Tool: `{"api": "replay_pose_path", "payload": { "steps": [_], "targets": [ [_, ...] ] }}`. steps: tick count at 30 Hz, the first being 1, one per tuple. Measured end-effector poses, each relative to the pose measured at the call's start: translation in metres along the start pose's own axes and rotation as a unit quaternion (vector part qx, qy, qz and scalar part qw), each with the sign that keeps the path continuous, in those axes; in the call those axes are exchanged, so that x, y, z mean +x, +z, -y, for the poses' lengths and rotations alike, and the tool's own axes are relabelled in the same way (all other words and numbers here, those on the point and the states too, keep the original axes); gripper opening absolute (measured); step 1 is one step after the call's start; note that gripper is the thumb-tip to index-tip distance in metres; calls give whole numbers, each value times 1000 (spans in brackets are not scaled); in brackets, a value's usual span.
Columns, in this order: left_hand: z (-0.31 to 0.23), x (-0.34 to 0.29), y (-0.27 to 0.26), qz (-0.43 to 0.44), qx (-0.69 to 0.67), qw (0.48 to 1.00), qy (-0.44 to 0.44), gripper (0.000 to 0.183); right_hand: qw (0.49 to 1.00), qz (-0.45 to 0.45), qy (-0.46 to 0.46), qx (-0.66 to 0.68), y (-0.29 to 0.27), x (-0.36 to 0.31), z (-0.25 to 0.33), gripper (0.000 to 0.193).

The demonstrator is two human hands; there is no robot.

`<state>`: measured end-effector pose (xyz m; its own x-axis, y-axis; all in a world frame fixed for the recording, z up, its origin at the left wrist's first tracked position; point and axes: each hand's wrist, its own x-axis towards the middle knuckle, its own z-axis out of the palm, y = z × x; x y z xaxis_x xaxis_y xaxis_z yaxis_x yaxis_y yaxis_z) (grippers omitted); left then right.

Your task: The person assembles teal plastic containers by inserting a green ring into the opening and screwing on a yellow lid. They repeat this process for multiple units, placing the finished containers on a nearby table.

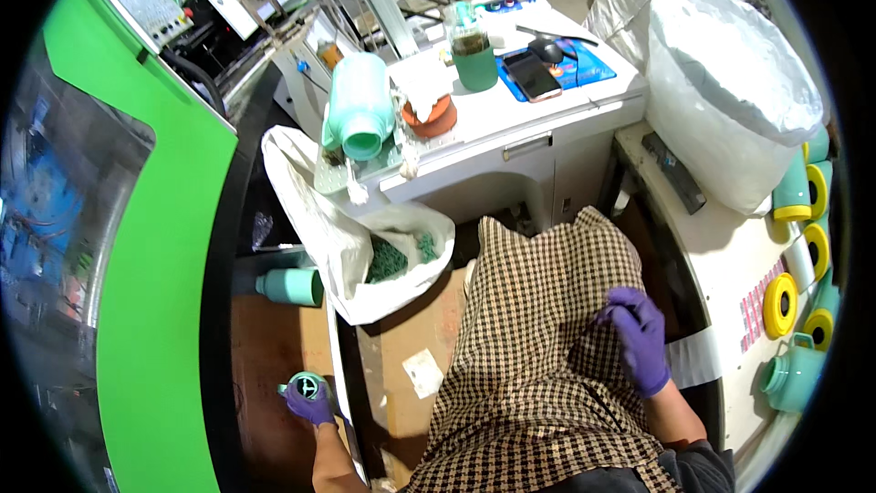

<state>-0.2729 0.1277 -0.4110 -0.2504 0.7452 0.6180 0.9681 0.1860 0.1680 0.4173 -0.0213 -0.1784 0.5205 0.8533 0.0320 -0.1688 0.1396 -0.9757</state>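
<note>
My left hand (315,407), in a purple glove, grips a pale green plastic jug (307,376) above the brown cardboard at lower left. The jug's round top faces up and shows a dark opening with spokes across it. Behind it a similar green bottle (290,287) lies on its side on the cardboard. My right hand (639,347), also in a purple glove, is in front of my checked apron (538,338) with its fingers bent together. A small dark tip shows by those fingertips; what it belongs to I cannot make out.
Green scraps fill part of a white sack (401,278) ahead. The white desk (474,137) holds a large green jug (360,100), a drink bottle (474,64) and a phone (532,75). At right, a yellow ring (779,305) and several jugs are by a bagged bin (721,119). A green machine (155,310) stands left.
</note>
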Motion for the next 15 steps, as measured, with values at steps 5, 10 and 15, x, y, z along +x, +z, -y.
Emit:
{"api": "replay_pose_path", "payload": {
  "steps": [5, 10, 15],
  "targets": [
    [-140, 104, -70, 34, -160, 960, 225, 83, 925, 73, -277, -248, 11, -4, 14, 25],
    [-346, 102, -219, 189, -309, 887, 285, 80, 860, 279, -363, -224, 61, -12, 11, 54],
    [-430, 34, -218, 77, -346, 839, 413, 86, 864, 357, -262, -240, 85, -20, 2, 68]
  ]
}}
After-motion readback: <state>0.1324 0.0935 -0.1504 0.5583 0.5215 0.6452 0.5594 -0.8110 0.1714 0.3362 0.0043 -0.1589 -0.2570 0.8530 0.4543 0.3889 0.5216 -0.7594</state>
